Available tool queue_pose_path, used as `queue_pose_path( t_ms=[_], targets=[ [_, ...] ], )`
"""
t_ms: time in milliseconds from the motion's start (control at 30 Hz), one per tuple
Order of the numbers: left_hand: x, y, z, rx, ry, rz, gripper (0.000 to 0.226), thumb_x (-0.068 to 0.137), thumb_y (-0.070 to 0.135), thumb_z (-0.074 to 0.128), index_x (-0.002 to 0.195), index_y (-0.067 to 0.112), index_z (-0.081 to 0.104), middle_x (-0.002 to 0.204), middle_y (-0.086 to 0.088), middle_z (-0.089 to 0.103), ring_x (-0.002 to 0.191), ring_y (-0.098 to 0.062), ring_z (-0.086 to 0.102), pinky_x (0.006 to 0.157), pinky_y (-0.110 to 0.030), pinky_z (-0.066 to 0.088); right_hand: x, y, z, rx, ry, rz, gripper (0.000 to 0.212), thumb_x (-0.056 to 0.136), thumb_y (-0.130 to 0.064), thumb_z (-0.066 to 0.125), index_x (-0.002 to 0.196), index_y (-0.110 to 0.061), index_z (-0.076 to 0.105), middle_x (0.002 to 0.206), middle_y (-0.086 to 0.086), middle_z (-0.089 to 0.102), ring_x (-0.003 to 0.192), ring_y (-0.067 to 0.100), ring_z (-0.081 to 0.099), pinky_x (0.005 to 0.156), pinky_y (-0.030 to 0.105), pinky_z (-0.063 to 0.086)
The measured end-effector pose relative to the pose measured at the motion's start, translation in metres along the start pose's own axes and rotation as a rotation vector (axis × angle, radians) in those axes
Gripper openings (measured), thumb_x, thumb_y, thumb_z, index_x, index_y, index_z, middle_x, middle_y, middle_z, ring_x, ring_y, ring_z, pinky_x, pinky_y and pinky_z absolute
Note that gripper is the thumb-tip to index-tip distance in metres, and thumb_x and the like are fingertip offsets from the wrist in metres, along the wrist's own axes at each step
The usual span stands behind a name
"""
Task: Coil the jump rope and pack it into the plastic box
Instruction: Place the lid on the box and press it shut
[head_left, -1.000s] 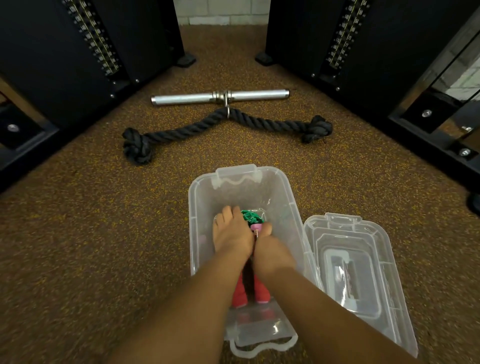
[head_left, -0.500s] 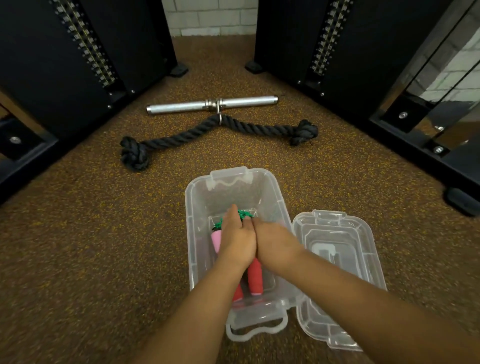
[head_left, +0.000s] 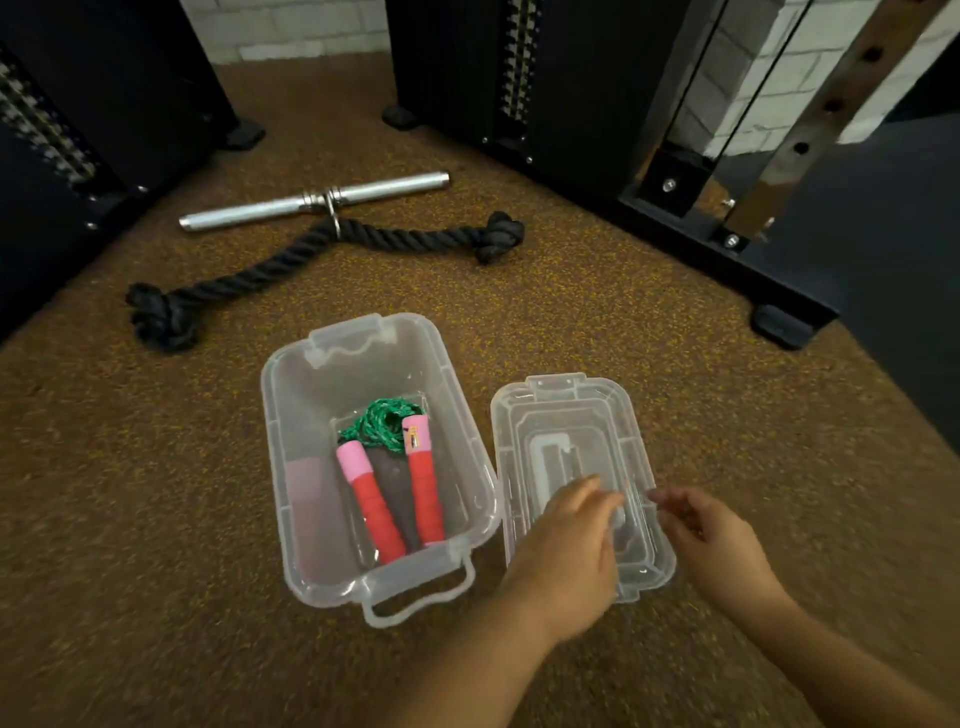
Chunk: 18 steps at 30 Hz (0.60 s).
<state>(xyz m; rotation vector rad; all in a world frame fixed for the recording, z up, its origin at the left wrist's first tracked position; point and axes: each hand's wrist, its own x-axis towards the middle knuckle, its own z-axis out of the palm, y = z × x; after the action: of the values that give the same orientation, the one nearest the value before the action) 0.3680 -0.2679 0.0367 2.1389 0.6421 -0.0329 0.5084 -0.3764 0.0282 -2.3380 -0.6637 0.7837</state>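
Observation:
The jump rope (head_left: 393, 467) lies inside the clear plastic box (head_left: 280, 452) on the floor: two red and pink handles side by side, with the green cord bunched at their far ends. The clear lid (head_left: 571, 415) lies flat on the floor just right of the box. My left hand (head_left: 569, 551) hovers over the lid's near left part, fingers apart and holding nothing. My right hand (head_left: 717, 540) is at the lid's near right edge, fingers loosely curled and empty. Whether either hand touches the lid is unclear.
A thick black knotted rope (head_left: 311, 270) clipped to a chrome bar (head_left: 311, 200) lies on the brown speckled floor beyond the box. Black weight-stack machines (head_left: 545, 78) stand at the back left and right, and a frame foot (head_left: 779, 325) juts out at the right.
Both hands have left the box, letting go of the jump rope, and moved right to the lid. The view has swung to the right.

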Motion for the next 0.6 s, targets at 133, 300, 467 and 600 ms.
queue_pose_path(
  t_ms=[133,300,467,600],
  targets=[
    [-0.002,-0.024,0.032,0.134,-0.271,-0.23,0.067,0.095,0.013,0.043,0.152,0.023,0.01,0.162,0.002,-0.002,0.149,-0.019,-0.002,0.12,-0.04,0.011,0.008,0.013,0.004,-0.047,-0.079,0.115,0.034,0.091,-0.016,0.055,0.125,-0.016,0.053,0.123,0.009,0.059,0.112,0.023,0.057,0.095,0.04,0.048],
    [-0.008,-0.039,0.052,0.232,-0.432,-0.369,0.07,0.099,0.028,0.036,0.152,0.016,-0.007,0.16,-0.003,-0.018,0.147,-0.02,-0.017,0.12,-0.036,-0.004,0.009,0.01,0.012,0.073,-0.238,0.23,0.045,0.091,-0.009,0.05,0.134,-0.02,0.039,0.113,0.0,0.056,0.093,0.015,0.055,0.084,0.034,0.048],
    [-0.005,-0.021,0.058,0.118,-0.435,-0.494,0.081,0.095,0.048,0.036,0.15,0.022,-0.017,0.158,-0.005,-0.023,0.144,-0.024,-0.025,0.118,-0.04,-0.008,0.013,0.016,0.016,0.314,-0.239,0.396,0.042,0.087,-0.009,0.054,0.129,-0.01,0.046,0.088,0.002,0.068,0.079,0.022,0.066,0.07,0.034,0.051],
    [-0.001,0.01,0.05,-0.036,-0.438,-0.54,0.097,0.087,0.063,0.043,0.148,0.024,-0.022,0.159,-0.006,-0.022,0.147,-0.025,-0.017,0.119,-0.044,0.0,0.006,0.024,0.0,0.506,-0.28,0.398,0.032,0.094,-0.029,0.046,0.095,-0.01,0.072,0.086,0.013,0.075,0.077,0.026,0.07,0.069,0.035,0.052]
  ],
)
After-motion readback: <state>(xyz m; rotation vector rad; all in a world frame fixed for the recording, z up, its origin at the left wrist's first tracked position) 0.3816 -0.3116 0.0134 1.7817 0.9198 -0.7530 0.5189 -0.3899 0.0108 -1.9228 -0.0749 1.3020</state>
